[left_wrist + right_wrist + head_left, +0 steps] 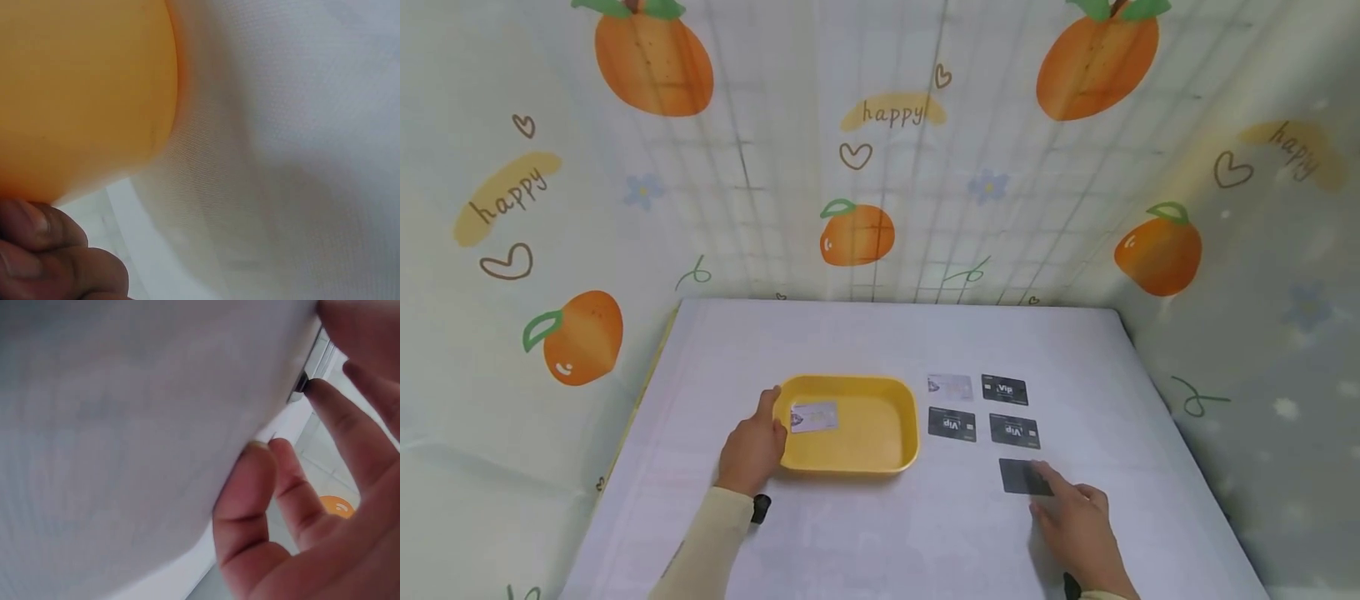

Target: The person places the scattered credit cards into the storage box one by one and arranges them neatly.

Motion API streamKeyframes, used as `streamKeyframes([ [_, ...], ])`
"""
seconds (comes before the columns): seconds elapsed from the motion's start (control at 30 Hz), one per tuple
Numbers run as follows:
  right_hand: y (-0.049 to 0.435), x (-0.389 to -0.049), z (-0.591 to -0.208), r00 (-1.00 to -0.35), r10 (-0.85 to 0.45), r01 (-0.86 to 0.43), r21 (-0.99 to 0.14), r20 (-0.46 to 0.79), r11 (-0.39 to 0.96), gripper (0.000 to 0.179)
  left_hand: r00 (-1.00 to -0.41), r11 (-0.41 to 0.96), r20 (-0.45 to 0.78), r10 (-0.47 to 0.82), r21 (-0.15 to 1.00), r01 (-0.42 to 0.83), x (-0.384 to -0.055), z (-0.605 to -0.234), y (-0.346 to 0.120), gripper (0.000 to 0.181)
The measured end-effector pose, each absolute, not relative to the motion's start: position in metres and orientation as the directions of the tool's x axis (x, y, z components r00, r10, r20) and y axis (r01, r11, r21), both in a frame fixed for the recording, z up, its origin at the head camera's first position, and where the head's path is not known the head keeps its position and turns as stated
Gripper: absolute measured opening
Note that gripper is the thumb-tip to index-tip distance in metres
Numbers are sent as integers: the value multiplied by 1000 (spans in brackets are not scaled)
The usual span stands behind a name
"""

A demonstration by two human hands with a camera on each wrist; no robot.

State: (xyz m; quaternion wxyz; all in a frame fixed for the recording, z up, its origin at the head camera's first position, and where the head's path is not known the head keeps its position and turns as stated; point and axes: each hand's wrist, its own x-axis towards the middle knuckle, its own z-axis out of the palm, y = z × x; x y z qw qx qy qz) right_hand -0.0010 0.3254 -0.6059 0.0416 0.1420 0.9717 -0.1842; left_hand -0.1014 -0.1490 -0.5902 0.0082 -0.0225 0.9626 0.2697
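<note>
My left hand [752,450] grips the left end of a yellow plastic tray [880,469], with curled fingers [69,265] showing beside the tray's wall [94,94] in the left wrist view. Inside the tray lies a pale card [814,417]. At the front right, the index finger of my right hand [1078,525] rests on the right part of a plain dark card [1021,477] lying on the table. The right wrist view has that hand's fingers [356,431] spread apart at the table surface, one touching a small dark edge.
Behind the plain dark card lie a pale card [951,387] and three black Vip cards: one at the back right [1005,390], one nearer the tray [952,424] and one at the right [1015,431]. The white table [880,542] meets a fruit-printed curtain [775,183] behind.
</note>
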Motion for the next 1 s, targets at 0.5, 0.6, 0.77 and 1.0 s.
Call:
streamKeyframes([
  [0.5, 328, -3, -610, -975, 217, 219, -335, -45, 916, 73, -998, 852, -37, -49, 519, -61, -100, -588, -149, 61],
  [0.6, 327, -4, -607, -970, 234, 240, -344, -61, 908, 82, -998, 856, -39, -55, 513, -67, -100, -589, -149, 62],
  [0.77, 325, -5, -604, -967, 245, 251, -383, -66, 889, 91, -998, 860, -41, -52, 506, -66, -101, -591, -149, 63],
  [1.0, 326, -5, -603, -954, 262, 300, -409, -148, 861, 90, -998, 856, -41, -43, 514, -58, -100, -592, -149, 62],
])
